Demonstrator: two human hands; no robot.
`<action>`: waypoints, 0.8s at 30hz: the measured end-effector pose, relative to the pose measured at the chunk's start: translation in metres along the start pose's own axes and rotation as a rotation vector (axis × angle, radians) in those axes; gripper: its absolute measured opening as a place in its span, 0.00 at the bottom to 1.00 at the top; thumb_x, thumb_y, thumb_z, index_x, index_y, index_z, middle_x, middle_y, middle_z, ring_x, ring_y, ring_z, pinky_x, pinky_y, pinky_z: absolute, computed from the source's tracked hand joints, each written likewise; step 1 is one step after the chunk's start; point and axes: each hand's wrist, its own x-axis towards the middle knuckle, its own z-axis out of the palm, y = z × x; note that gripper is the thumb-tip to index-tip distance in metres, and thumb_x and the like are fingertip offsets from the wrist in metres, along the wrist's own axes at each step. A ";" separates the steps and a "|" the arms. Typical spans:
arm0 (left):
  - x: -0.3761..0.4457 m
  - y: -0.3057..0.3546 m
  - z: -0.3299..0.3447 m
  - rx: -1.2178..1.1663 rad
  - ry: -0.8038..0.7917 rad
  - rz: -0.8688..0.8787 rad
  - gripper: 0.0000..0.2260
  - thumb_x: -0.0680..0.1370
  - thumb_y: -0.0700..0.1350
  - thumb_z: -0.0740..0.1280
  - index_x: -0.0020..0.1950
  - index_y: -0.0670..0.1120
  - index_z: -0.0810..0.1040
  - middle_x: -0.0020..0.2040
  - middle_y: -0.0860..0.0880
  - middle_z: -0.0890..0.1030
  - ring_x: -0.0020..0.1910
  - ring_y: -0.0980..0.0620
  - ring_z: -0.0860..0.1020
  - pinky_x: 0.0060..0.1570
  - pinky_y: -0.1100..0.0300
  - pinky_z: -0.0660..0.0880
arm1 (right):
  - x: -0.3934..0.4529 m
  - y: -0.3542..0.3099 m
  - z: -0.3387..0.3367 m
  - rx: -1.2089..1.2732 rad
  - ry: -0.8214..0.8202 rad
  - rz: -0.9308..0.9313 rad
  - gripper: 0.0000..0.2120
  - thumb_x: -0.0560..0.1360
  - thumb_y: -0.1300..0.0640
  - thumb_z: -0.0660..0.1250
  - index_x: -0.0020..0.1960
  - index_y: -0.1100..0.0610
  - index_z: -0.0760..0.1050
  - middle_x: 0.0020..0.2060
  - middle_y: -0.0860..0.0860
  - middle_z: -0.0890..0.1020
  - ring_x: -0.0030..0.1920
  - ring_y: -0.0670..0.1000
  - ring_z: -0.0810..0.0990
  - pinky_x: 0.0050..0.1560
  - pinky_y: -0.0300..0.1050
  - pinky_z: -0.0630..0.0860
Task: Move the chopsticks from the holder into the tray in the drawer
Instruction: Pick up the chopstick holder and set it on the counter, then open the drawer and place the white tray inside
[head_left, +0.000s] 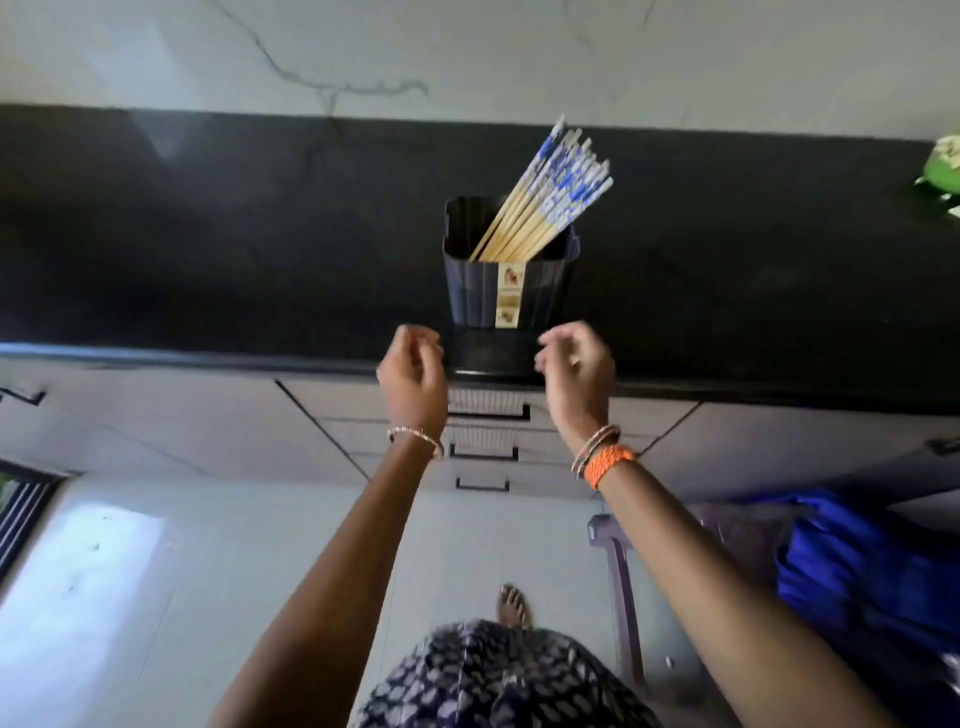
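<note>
A dark ribbed holder (506, 288) stands on the black countertop (208, 249) near its front edge. Several wooden chopsticks with blue-and-white tops (550, 195) lean to the right inside it. My left hand (413, 382) hovers just left of the holder's base, fingers loosely curled, holding nothing. My right hand (576, 376) hovers just right of the base, fingers also loosely curled and empty. Below the counter edge is a stack of three closed drawers with dark handles (488, 415). No tray is visible.
A pale marble wall (467, 52) backs the counter. A green object (943, 171) sits at the counter's far right. On the floor to the right stand a dark plastic stool (618, 571) and a blue cloth (857, 571). Cabinet doors (156, 415) flank the drawers.
</note>
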 end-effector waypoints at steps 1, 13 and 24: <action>-0.017 -0.016 -0.005 0.082 -0.117 0.011 0.08 0.77 0.38 0.58 0.44 0.41 0.76 0.37 0.47 0.79 0.32 0.58 0.73 0.32 0.69 0.70 | -0.020 0.013 0.003 -0.116 -0.168 -0.051 0.06 0.73 0.62 0.61 0.43 0.59 0.77 0.34 0.55 0.81 0.34 0.50 0.78 0.34 0.40 0.74; -0.008 -0.113 0.008 0.696 -0.603 0.284 0.20 0.74 0.31 0.58 0.66 0.38 0.70 0.62 0.38 0.74 0.60 0.39 0.74 0.55 0.47 0.76 | 0.001 0.124 0.087 -1.152 -0.691 -0.067 0.11 0.80 0.58 0.56 0.58 0.60 0.73 0.56 0.59 0.80 0.56 0.59 0.78 0.51 0.48 0.72; -0.022 -0.125 -0.005 0.853 -0.502 0.603 0.19 0.73 0.36 0.63 0.64 0.42 0.73 0.66 0.41 0.75 0.66 0.41 0.72 0.68 0.47 0.67 | -0.025 0.149 0.089 -1.020 -0.500 -0.231 0.14 0.79 0.63 0.53 0.55 0.62 0.76 0.51 0.59 0.83 0.55 0.60 0.79 0.58 0.50 0.69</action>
